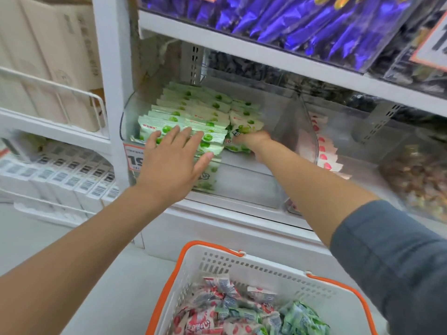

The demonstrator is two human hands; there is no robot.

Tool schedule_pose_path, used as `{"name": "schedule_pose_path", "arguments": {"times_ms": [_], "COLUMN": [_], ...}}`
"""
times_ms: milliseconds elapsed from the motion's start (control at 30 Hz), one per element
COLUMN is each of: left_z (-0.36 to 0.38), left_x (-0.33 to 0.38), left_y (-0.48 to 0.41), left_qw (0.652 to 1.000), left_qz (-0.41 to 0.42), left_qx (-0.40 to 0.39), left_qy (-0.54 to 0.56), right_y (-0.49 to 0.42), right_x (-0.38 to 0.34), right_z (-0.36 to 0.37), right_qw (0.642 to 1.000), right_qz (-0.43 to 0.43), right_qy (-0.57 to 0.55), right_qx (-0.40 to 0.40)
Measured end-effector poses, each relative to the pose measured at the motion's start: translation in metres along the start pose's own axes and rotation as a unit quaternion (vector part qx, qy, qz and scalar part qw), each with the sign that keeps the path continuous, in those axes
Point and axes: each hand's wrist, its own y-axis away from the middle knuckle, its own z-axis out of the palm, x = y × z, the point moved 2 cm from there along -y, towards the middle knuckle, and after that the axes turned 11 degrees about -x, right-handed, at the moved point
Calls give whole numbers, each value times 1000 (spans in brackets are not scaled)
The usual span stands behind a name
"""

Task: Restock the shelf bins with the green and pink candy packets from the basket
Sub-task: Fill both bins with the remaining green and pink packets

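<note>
A clear shelf bin [242, 180] holds rows of green candy packets [193, 110] standing on edge. My left hand [174, 160] lies flat with straight fingers against the front of the left row. My right hand [254, 141] reaches into the same bin and grips a bunch of green packets [244, 128] at the front of the right row. Beyond a clear divider [292, 122], the neighbouring bin holds pink candy packets [324, 153]. Below, a white basket [278, 276] with orange handles carries mixed pink and green packets [242, 315].
Purple packets [302, 20] fill the shelf above. Dark packets [242, 66] sit behind the bins. White boxes [72, 175] stand on the rack at left, cartons [48, 56] above them. A bin of brown sweets [418, 180] is at the right.
</note>
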Motion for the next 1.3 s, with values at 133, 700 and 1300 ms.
{"name": "schedule_pose_path", "arguments": {"times_ms": [133, 700, 1300], "left_z": [-1, -1, 104], "left_x": [0, 2, 125], "left_y": [2, 5, 87], "left_qw": [1000, 1000, 902], "left_qz": [5, 12, 13], "left_qx": [0, 15, -312], "left_qy": [5, 24, 298], "right_y": [-10, 0, 207], "right_x": [-5, -5, 162], "right_z": [14, 12, 5], "right_qw": [1000, 995, 932], "right_qz": [-12, -17, -323], "right_qy": [-1, 93, 159], "right_qx": [4, -15, 44]}}
